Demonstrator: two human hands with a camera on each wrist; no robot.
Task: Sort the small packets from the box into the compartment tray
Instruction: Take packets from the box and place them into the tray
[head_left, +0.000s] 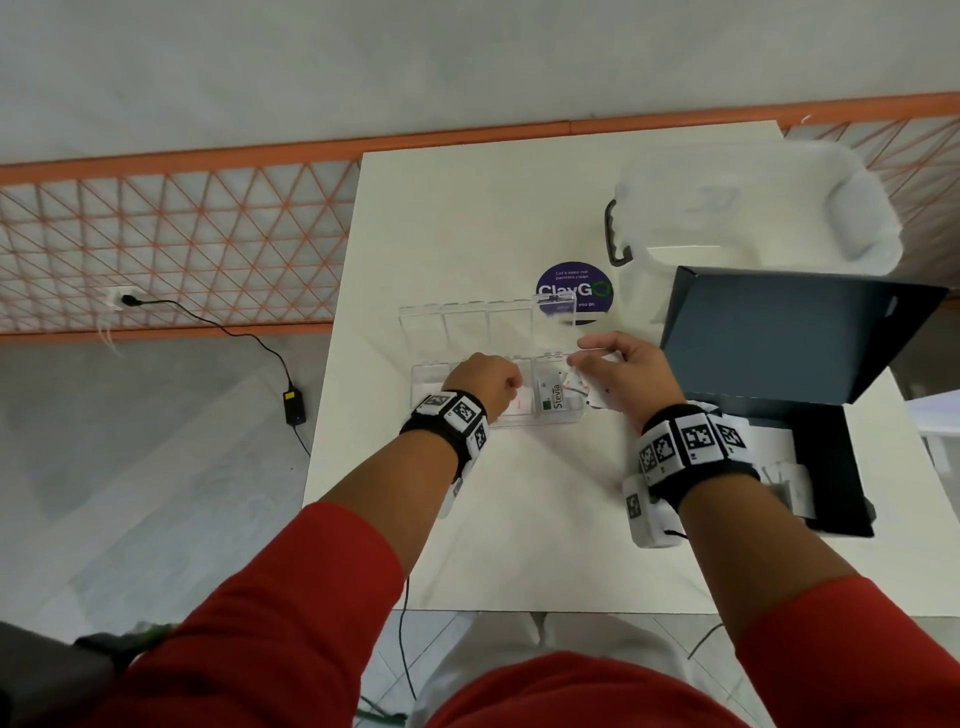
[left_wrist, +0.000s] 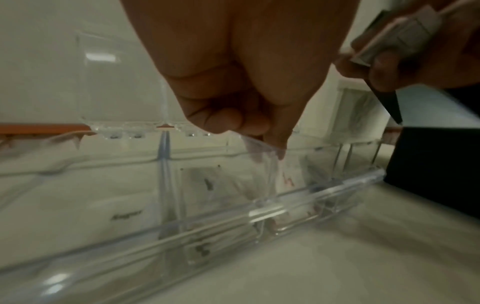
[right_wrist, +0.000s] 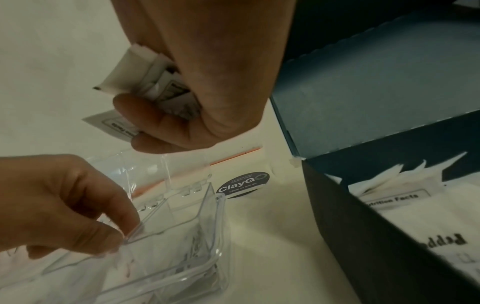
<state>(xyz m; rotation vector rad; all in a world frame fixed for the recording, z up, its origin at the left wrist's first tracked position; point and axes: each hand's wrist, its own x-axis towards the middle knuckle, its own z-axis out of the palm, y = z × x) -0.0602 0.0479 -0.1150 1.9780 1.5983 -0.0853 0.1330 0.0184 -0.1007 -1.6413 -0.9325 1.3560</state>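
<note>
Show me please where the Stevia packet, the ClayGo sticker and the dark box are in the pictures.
Stevia packet (head_left: 554, 401): head view, on its printed face, lying in the tray's rightmost compartment.
ClayGo sticker (right_wrist: 242, 185): right wrist view, on its lettering.
dark box (head_left: 779, 332): head view, on the inside of its raised lid.

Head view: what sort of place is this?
Probably an office pantry or break area: a round "ClayGo" sticker about keeping pantries clean on a white table, beside an orange lattice railing, with Stevia packets being sorted.
</note>
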